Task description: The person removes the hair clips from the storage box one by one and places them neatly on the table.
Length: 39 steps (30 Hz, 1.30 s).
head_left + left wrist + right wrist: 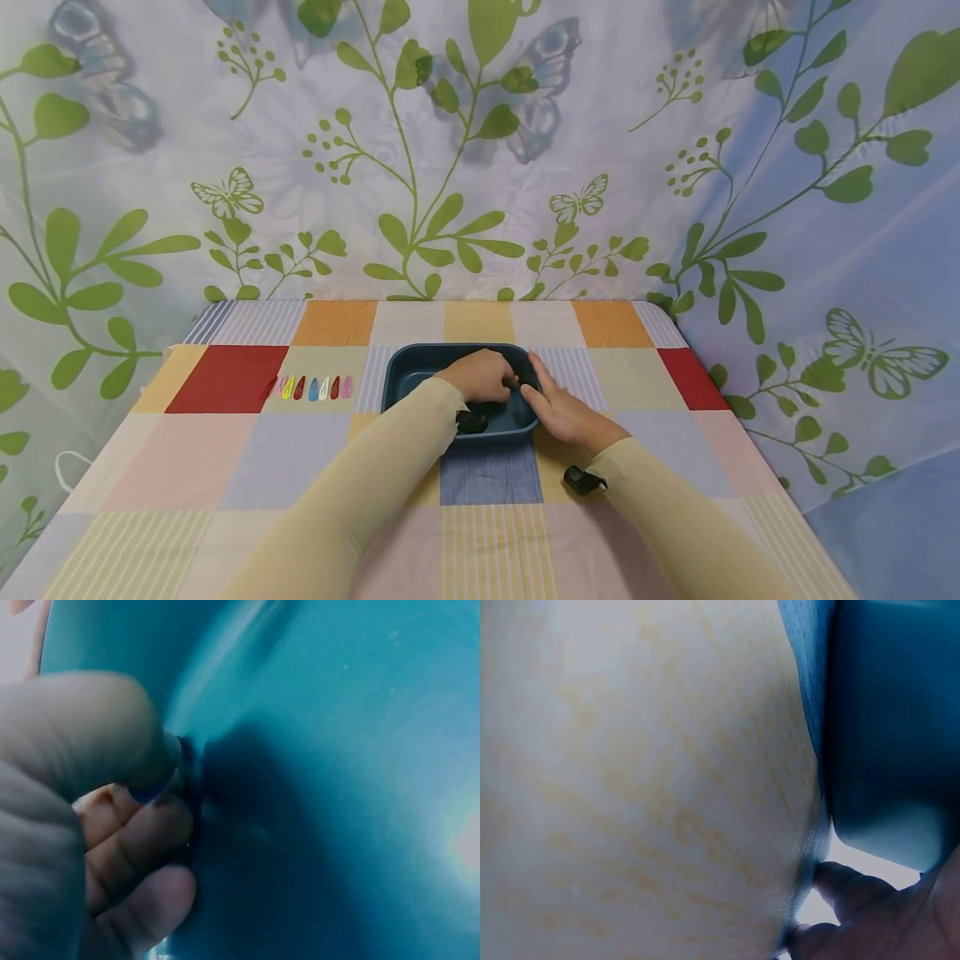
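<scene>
A dark blue tray with rounded corners stands in the middle of the table. My left hand reaches into its right part, fingers curled and knuckles up. In the left wrist view the thumb and fingers pinch a small dark-edged thing against the tray's inside; most of it is hidden, so its kind is unclear. My right hand rests against the tray's right rim with fingers extended. In the right wrist view, the right fingers show beside the tray's outer wall.
Several snap hair clips, in pink, yellow, red, blue and white, lie in a row left of the tray. A patchwork cloth covers the table. Patterned curtains hang behind and at the sides. A white cord loops at the left edge.
</scene>
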Each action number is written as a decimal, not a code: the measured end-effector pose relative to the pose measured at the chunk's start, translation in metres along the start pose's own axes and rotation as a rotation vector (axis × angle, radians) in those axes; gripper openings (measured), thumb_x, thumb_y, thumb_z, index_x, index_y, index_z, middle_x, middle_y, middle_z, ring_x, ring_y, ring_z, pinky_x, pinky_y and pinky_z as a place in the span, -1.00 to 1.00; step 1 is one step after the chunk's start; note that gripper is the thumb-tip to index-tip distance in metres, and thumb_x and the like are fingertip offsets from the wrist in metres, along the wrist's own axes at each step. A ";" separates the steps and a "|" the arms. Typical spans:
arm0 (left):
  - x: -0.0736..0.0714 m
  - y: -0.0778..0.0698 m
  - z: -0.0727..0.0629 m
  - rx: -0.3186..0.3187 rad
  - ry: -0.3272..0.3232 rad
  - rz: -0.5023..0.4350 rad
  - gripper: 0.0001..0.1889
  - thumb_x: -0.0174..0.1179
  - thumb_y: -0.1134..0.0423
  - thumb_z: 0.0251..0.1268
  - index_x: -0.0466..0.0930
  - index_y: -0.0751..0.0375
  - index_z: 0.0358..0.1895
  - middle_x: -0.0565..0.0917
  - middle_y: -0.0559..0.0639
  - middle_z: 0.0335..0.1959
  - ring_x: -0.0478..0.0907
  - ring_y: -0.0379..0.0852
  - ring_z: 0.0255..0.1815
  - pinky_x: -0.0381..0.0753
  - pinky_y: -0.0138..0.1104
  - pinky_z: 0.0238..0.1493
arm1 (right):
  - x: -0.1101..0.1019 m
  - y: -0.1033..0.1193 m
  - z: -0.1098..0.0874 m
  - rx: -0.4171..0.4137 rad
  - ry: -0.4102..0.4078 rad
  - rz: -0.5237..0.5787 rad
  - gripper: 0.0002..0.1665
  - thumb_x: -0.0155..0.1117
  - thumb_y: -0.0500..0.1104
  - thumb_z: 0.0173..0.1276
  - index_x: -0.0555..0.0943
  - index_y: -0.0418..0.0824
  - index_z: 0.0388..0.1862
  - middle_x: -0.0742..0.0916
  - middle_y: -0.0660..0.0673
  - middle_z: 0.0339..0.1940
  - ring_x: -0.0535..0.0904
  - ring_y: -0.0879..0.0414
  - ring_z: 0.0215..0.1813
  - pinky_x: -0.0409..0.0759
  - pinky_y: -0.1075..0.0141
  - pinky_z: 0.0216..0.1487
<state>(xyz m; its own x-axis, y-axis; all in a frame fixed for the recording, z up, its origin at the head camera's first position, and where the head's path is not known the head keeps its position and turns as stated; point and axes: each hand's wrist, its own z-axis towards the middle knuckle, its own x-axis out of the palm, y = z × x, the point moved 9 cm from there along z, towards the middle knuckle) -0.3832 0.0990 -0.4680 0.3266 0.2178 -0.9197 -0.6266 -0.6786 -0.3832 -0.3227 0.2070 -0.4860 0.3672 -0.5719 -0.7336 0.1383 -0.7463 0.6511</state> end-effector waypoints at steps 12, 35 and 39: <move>-0.004 0.002 -0.004 0.019 0.012 0.030 -0.65 0.19 0.29 0.51 0.78 -0.15 0.20 0.80 -0.23 0.07 0.68 -0.25 0.06 0.60 -0.27 0.30 | 0.003 0.003 0.000 0.013 0.017 -0.017 -0.17 -0.43 0.27 0.76 -0.45 0.12 0.76 -0.12 -0.23 0.80 -0.07 -0.49 0.71 -0.14 -0.43 0.62; -0.084 0.010 -0.057 -0.007 -0.190 -0.258 -0.60 0.26 0.20 0.55 0.64 -0.01 0.37 0.77 -0.11 0.03 0.69 -0.23 -0.09 0.68 -0.22 0.05 | 0.002 -0.003 0.002 0.031 -0.005 -0.036 -0.18 -0.39 0.25 0.76 -0.41 0.12 0.77 -0.01 -0.29 0.79 0.04 -0.59 0.64 -0.01 -0.50 0.55; -0.098 0.017 -0.073 -0.011 -0.235 -0.323 -0.59 0.29 0.21 0.53 0.64 -0.02 0.37 0.75 -0.11 0.01 0.69 -0.21 -0.07 0.68 -0.23 -0.01 | 0.001 -0.004 0.002 0.034 -0.009 -0.042 -0.18 -0.38 0.25 0.76 -0.42 0.14 0.77 -0.01 -0.29 0.79 0.05 -0.60 0.64 -0.01 -0.50 0.56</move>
<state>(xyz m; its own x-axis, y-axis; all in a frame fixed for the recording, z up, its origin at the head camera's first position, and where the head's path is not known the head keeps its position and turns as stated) -0.3739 0.0147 -0.3783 0.3337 0.5752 -0.7469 -0.5103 -0.5559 -0.6561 -0.3251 0.2086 -0.4897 0.3539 -0.5428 -0.7617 0.1215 -0.7808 0.6129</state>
